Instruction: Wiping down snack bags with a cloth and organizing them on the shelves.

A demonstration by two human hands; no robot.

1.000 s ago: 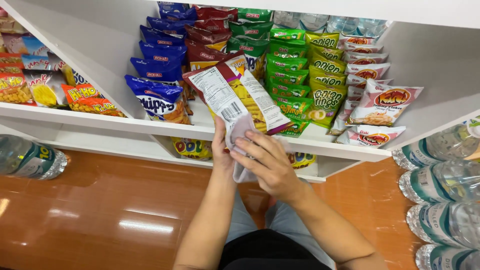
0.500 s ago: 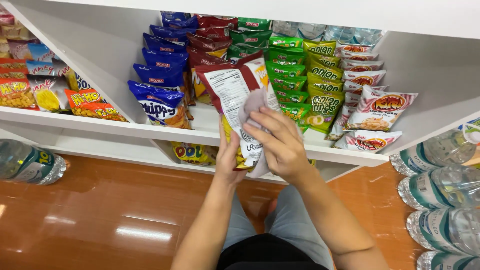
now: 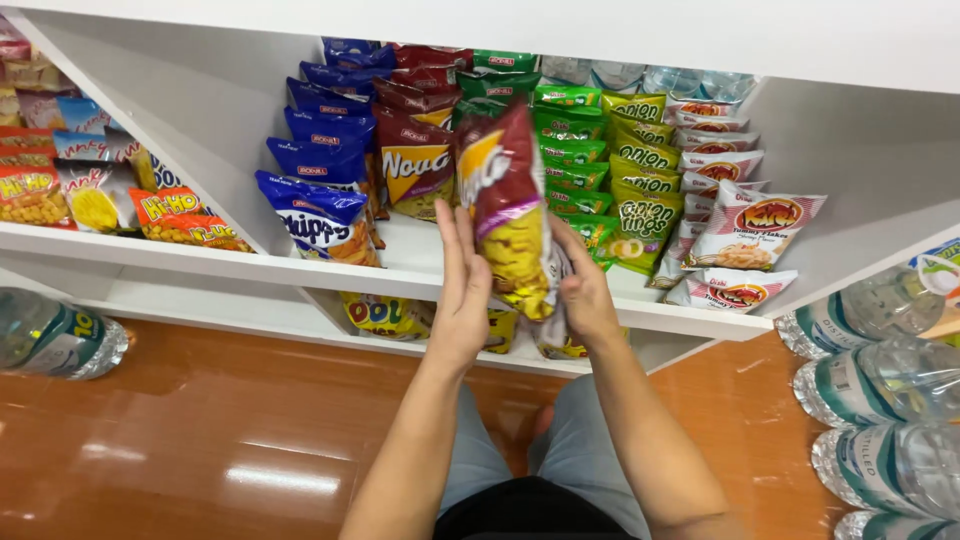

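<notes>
My left hand (image 3: 462, 290) and right hand (image 3: 583, 295) pinch a dark red chip bag (image 3: 508, 210) upright over the white shelf (image 3: 420, 268) edge; the slick foil could slip, toppling the blue chip bag (image 3: 322, 222).

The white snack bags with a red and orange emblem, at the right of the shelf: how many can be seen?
2: one white bag standing behind, one white bag lying in front. More may be hidden behind.

White shelf (image 3: 300, 268) stocked with rows of blue (image 3: 322, 217), dark red (image 3: 415, 170), green (image 3: 640, 215) and white snack bags (image 3: 762, 228); water bottles (image 3: 880, 375) right, another bottle (image 3: 55, 335) left, on orange floor (image 3: 200, 440).
</notes>
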